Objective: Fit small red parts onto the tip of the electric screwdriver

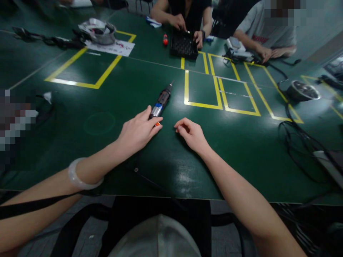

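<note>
On the green table lies a black electric screwdriver (162, 101) with a blue and silver band, its thin bit pointing away and to the right. My left hand (138, 129) is closed over the rear end of it, fingers on one side and thumb on the other; a small orange part (158, 124) shows by the thumb. A pale bangle (76, 174) circles my left wrist. To the right of the screwdriver, my right hand (191, 134) rests on the tabletop with its fingers curled in and nothing visible in them.
Yellow tape rectangles (203, 105) mark the green table (150, 157). Across it, one person handles a black tray (184, 44); another sits at right. A grey pouch (100, 32) lies at back left. A metal bowl (302, 91) and black cables (297, 132) lie at right.
</note>
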Demonstrator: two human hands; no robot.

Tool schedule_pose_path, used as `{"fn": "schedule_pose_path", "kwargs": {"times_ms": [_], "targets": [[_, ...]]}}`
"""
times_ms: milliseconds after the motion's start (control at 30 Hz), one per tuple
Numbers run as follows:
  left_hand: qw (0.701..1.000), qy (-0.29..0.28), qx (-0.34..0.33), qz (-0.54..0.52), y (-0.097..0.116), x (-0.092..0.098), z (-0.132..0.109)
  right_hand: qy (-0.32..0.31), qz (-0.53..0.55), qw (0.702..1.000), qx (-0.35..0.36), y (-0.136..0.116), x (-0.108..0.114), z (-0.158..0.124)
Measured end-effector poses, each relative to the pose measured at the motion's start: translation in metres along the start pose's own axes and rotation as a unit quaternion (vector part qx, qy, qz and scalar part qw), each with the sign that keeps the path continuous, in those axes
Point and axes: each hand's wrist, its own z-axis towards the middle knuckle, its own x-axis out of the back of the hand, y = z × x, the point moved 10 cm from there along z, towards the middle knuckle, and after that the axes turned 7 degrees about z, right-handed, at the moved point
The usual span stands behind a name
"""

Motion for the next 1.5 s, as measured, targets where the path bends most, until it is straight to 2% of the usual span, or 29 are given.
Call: {"fn": "schedule_pose_path", "kwargs": {"times_ms": [100,233,333,433,633,800,1067,1500], "targets": [[0.996,0.014,-0.055,-0.070,0.031,-0.002,0.006,-0.001,-0.007,1.000,0.006,-0.002,0.001,0.000],[0.985,0.008,-0.074,-0.153,0.045,-0.006,0.016,0.013,0.020,1.000,0.007,-0.002,0.005,0.001],[0.977,0.025,-0.091,-0.192,0.045,-0.002,0.019,0.009,0.071,0.997,0.010,-0.004,0.004,0.000],[0.970,0.035,-0.105,-0.215,0.042,0.000,0.020,-0.021,0.110,0.994,0.007,-0.009,-0.003,-0.002],[0.969,0.040,-0.117,-0.213,0.042,0.000,0.018,-0.065,0.157,0.985,-0.018,-0.013,-0.019,-0.006],[0.968,0.045,-0.121,-0.213,0.043,-0.001,0.016,-0.061,0.218,0.974,-0.020,-0.012,-0.020,-0.003],[0.964,0.021,-0.102,-0.245,0.039,0.001,0.014,-0.019,0.230,0.972,-0.046,-0.002,-0.004,0.001],[0.952,-0.018,-0.105,-0.287,0.037,-0.007,0.015,-0.034,0.223,0.973,-0.040,-0.003,-0.007,0.000]]}}
